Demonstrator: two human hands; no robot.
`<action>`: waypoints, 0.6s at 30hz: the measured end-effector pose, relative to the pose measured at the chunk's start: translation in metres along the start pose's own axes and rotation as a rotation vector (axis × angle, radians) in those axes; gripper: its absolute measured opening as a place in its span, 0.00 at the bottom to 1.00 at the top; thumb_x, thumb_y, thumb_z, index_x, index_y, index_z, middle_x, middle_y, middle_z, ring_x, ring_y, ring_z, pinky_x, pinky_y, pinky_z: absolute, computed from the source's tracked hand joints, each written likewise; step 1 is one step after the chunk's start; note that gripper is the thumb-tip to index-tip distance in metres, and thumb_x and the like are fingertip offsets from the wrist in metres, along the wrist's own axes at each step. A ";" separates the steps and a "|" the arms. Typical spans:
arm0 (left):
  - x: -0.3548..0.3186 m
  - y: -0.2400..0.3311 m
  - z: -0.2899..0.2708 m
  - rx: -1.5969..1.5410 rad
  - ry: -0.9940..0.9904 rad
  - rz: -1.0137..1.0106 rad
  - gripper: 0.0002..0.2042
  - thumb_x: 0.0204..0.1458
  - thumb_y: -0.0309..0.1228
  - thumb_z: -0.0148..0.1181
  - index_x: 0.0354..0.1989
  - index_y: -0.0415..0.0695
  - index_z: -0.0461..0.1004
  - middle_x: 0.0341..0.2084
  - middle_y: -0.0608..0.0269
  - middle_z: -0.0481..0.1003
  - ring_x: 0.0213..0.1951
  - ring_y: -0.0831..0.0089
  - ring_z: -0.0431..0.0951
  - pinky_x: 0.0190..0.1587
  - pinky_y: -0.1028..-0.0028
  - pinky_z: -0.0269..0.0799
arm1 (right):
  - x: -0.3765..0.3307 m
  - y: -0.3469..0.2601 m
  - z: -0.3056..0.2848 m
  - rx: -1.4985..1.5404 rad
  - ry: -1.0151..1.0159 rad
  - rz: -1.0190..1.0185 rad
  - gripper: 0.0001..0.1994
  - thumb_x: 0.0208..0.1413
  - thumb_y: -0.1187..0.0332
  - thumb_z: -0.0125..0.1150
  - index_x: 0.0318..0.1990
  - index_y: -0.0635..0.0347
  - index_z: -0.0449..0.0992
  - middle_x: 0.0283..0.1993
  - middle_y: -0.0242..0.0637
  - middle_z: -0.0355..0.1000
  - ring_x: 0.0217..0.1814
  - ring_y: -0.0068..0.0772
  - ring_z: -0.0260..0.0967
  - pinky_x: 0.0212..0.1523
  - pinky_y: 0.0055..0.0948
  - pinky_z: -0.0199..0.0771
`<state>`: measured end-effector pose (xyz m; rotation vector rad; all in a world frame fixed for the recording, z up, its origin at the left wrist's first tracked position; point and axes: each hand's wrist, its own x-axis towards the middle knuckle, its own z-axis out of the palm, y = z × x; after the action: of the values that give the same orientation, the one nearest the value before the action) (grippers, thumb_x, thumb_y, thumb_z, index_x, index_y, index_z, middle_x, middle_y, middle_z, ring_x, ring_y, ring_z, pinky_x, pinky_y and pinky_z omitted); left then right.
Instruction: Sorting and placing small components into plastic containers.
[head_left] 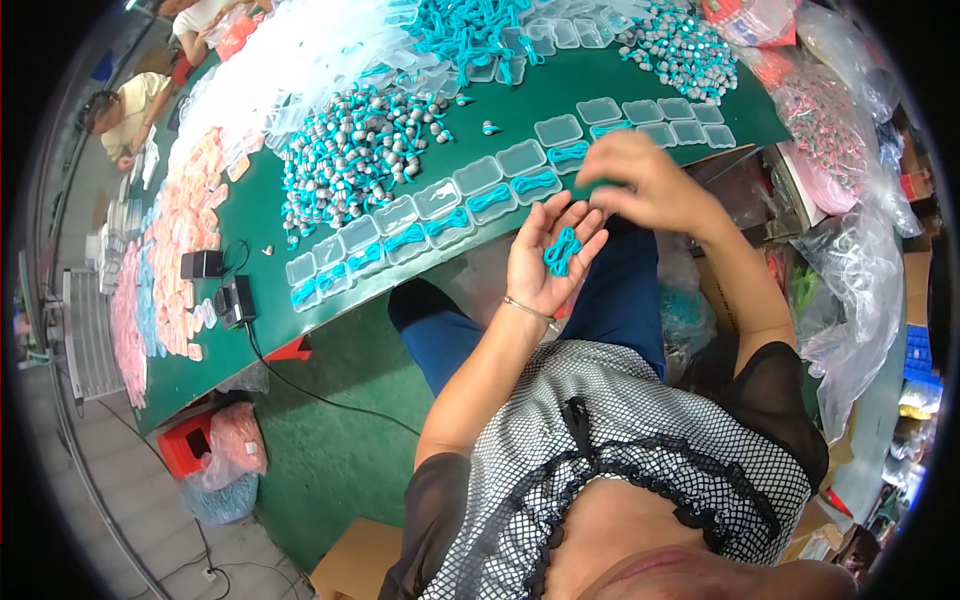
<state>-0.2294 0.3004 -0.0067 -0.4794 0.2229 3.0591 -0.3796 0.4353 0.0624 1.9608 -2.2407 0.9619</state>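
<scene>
My left hand lies palm up below the table edge, with a small coiled teal cord resting in its palm. My right hand hovers just above and to the right, fingers pinched near the table edge; whether it grips anything I cannot tell. Along the edge of the green table runs a row of small clear plastic cases, open, many with a teal cord in the lower half.
A heap of grey earplugs on teal cords lies behind the cases, another heap at the far right. Pink packets and a black device with a cable sit left. Plastic bags crowd the right. Other people sit at top left.
</scene>
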 end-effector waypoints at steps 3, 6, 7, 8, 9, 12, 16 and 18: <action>0.002 -0.001 -0.004 0.015 -0.103 -0.035 0.22 0.62 0.48 0.44 0.52 0.44 0.69 0.48 0.57 0.73 0.50 0.62 0.74 0.50 0.59 0.76 | 0.000 -0.034 0.014 0.013 -0.098 -0.049 0.09 0.45 0.69 0.64 0.36 0.54 0.75 0.43 0.32 0.71 0.49 0.37 0.67 0.55 0.40 0.57; 0.002 -0.005 0.005 0.098 -0.132 -0.054 0.24 0.62 0.51 0.42 0.53 0.44 0.69 0.49 0.59 0.73 0.51 0.65 0.74 0.51 0.60 0.75 | -0.006 -0.031 0.027 0.042 -0.094 -0.058 0.07 0.44 0.69 0.64 0.32 0.55 0.75 0.40 0.31 0.73 0.48 0.35 0.68 0.56 0.40 0.56; 0.001 -0.007 0.010 0.171 -0.083 -0.027 0.25 0.62 0.52 0.42 0.54 0.45 0.69 0.50 0.60 0.73 0.51 0.67 0.74 0.50 0.60 0.75 | -0.009 -0.028 0.027 0.086 -0.102 -0.062 0.06 0.44 0.69 0.65 0.31 0.55 0.75 0.38 0.31 0.73 0.48 0.35 0.68 0.55 0.40 0.56; 0.002 -0.008 0.008 0.164 -0.082 -0.046 0.25 0.61 0.53 0.44 0.53 0.44 0.69 0.50 0.59 0.73 0.51 0.64 0.74 0.51 0.62 0.75 | -0.014 -0.023 0.027 0.110 -0.113 -0.026 0.06 0.45 0.68 0.64 0.32 0.53 0.76 0.39 0.29 0.74 0.46 0.33 0.68 0.56 0.41 0.56; 0.001 -0.009 0.012 0.169 -0.088 -0.052 0.25 0.61 0.53 0.44 0.53 0.44 0.69 0.50 0.59 0.73 0.51 0.64 0.74 0.51 0.62 0.75 | -0.015 -0.022 0.023 0.103 -0.107 -0.022 0.06 0.45 0.68 0.64 0.32 0.53 0.76 0.39 0.29 0.74 0.46 0.33 0.68 0.56 0.41 0.56; 0.002 -0.012 0.024 0.201 0.079 -0.048 0.25 0.60 0.52 0.47 0.53 0.43 0.69 0.49 0.57 0.72 0.51 0.61 0.73 0.50 0.61 0.75 | -0.018 -0.017 0.011 0.092 -0.044 -0.004 0.05 0.44 0.71 0.64 0.30 0.55 0.75 0.35 0.32 0.73 0.43 0.37 0.69 0.52 0.37 0.60; 0.017 -0.021 0.010 0.096 0.021 -0.141 0.23 0.59 0.49 0.50 0.51 0.41 0.70 0.46 0.55 0.74 0.49 0.59 0.75 0.49 0.61 0.77 | -0.029 0.020 -0.026 0.136 0.187 0.168 0.05 0.46 0.73 0.61 0.33 0.59 0.76 0.35 0.35 0.74 0.42 0.39 0.70 0.44 0.36 0.69; 0.020 -0.026 0.009 0.118 0.016 -0.160 0.19 0.60 0.45 0.51 0.48 0.41 0.72 0.41 0.56 0.76 0.45 0.60 0.77 0.46 0.63 0.78 | -0.037 0.052 -0.042 0.003 0.282 0.216 0.05 0.46 0.74 0.62 0.33 0.59 0.76 0.35 0.35 0.74 0.42 0.39 0.71 0.45 0.37 0.68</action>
<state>-0.2499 0.3275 -0.0075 -0.4897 0.3455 2.8674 -0.4344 0.4888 0.0597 1.4927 -2.3158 1.1783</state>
